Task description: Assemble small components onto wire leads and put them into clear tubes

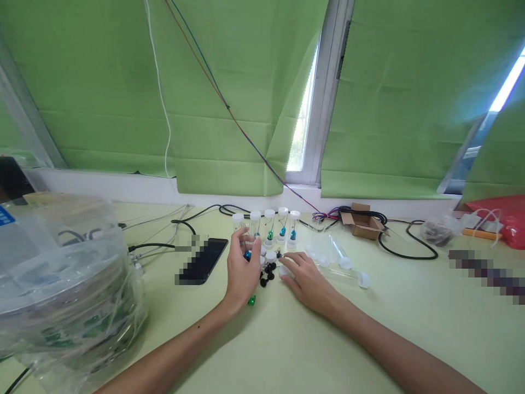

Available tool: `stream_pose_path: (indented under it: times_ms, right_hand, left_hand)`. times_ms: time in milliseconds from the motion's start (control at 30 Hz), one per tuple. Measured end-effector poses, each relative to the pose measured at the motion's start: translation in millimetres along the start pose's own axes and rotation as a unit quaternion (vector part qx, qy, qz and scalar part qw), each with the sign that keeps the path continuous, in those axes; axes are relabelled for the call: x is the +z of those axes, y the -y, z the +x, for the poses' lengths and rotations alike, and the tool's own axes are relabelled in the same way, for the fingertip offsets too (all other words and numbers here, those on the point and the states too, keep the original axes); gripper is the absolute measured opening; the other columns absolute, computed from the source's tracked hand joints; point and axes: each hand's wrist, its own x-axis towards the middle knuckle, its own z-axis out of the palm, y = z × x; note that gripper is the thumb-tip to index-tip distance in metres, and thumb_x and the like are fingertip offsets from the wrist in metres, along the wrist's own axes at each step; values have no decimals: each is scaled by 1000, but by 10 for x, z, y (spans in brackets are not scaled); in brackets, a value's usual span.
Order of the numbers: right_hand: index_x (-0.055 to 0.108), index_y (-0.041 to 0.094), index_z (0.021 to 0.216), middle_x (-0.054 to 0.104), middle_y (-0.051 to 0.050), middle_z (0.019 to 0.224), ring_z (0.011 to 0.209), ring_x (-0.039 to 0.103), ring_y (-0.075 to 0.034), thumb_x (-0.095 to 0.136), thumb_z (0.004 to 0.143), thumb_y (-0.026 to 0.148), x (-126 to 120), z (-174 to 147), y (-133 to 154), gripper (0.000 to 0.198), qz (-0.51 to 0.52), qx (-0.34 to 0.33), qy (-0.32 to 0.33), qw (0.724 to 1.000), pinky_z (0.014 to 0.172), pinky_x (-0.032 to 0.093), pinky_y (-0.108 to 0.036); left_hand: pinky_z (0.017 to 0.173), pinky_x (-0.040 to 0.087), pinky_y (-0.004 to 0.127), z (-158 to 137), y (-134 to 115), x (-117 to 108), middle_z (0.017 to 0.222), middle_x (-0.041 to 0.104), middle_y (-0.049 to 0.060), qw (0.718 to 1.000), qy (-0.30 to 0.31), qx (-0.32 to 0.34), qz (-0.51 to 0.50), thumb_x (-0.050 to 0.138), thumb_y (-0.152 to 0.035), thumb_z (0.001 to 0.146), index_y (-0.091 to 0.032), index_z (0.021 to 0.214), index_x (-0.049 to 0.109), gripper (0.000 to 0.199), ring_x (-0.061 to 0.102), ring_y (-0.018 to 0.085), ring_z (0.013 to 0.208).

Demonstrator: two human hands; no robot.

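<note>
Fine Work, Close Quarters

We curl our left hand (243,271) around a blue part (247,255), near five standing, white-capped tubes (269,225); whether thumb and fingers clamp it, we cannot tell. Our right hand (307,280) lies low beside the black parts (269,275), fingers slightly apart, any pinch at the tips hidden. We judge this a step of picking among small parts; the next calls for a light, exact grip.

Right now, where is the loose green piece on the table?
In the head view, the green piece lies right of the wrist of the left hand, on the near side of the black pieces.
</note>
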Motion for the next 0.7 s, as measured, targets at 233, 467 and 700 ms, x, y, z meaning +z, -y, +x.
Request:
stream_pose_path:
  times_ms: [233, 467, 700]
  right_hand:
    - [59, 21, 113, 64, -9, 109, 106, 53, -25, 50, 93, 12, 80, -14, -38, 24, 8, -9, 47, 999, 91, 44, -45]
    - [56, 19, 117, 60, -12, 105, 99, 55, -26, 46, 92, 10, 74, 15, -51, 29, 45, 31, -41, 998, 86, 48, -43]
    - [51, 24, 123, 53, -9, 105, 93, 56, -20, 33, 101, 25, -20, 55, 10, 29, 145, 117, -176, 967, 83, 47, -36]
  left_hand:
    - [63, 47, 26, -67, 4, 24, 93, 61, 3, 992, 116, 16, 45, 57, -39, 86, -21, 116, 54, 34, 60, 14, 73]
    - [69, 48, 29, -138, 40, 34, 93, 62, 2, 956, 223, 140, 132, 55, -30, 88, -20, 120, 57, 33, 54, 12, 65]
    - [67, 47, 29, -157, 72, 15, 98, 65, 4, 947, 243, 134, 164, 55, -31, 88, -20, 122, 55, 36, 56, 14, 68]
